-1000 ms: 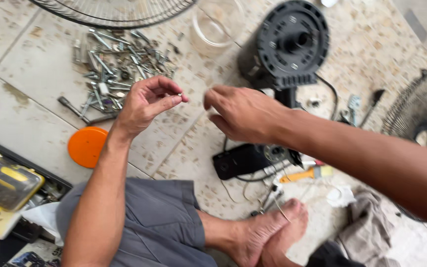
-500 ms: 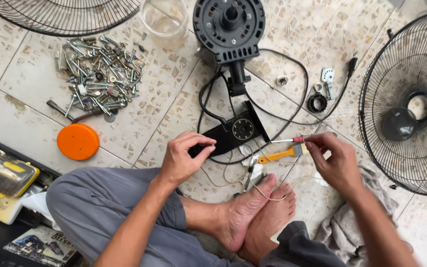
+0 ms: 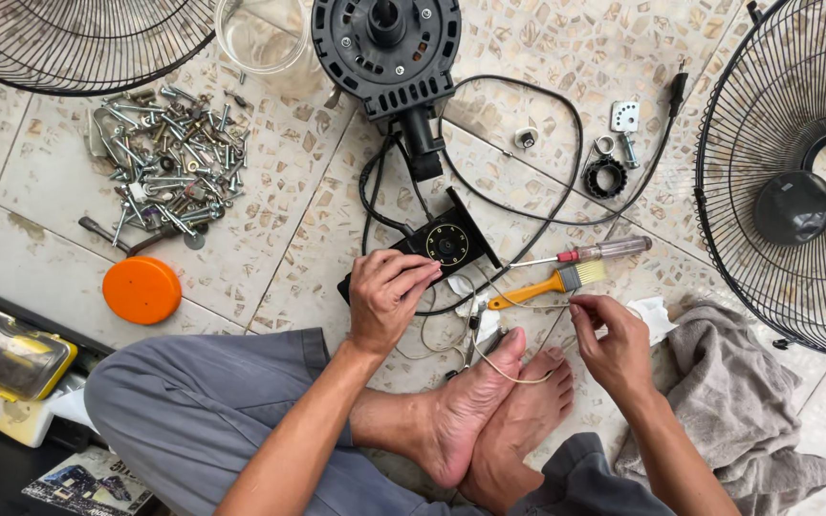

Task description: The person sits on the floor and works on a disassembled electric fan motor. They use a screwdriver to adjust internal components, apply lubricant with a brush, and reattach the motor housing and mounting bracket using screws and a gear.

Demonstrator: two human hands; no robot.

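Note:
I sit on a tiled floor with my bare feet (image 3: 489,411) together. My left hand (image 3: 389,291) rests fingers-down on the black fan control box (image 3: 446,244), which has a round dial and black cables running to the black fan motor housing (image 3: 386,48). My right hand (image 3: 609,344) pinches a thin pale wire (image 3: 489,368) that loops over my toes. A small brush with an orange handle (image 3: 547,284) and a screwdriver with a clear handle (image 3: 595,252) lie between my hands.
A pile of screws and bolts (image 3: 169,158), an orange lid (image 3: 141,289) and a clear cup (image 3: 265,33) lie at left. Fan grilles sit at top left (image 3: 69,43) and right (image 3: 795,172). A grey cloth (image 3: 738,401), a yellow-edged case (image 3: 7,349) and small fan parts (image 3: 609,172) lie around.
My view has dropped from raised hands to the floor. My left hand came down onto the control box, and my right hand lowered with the thin wire, now beside my feet.

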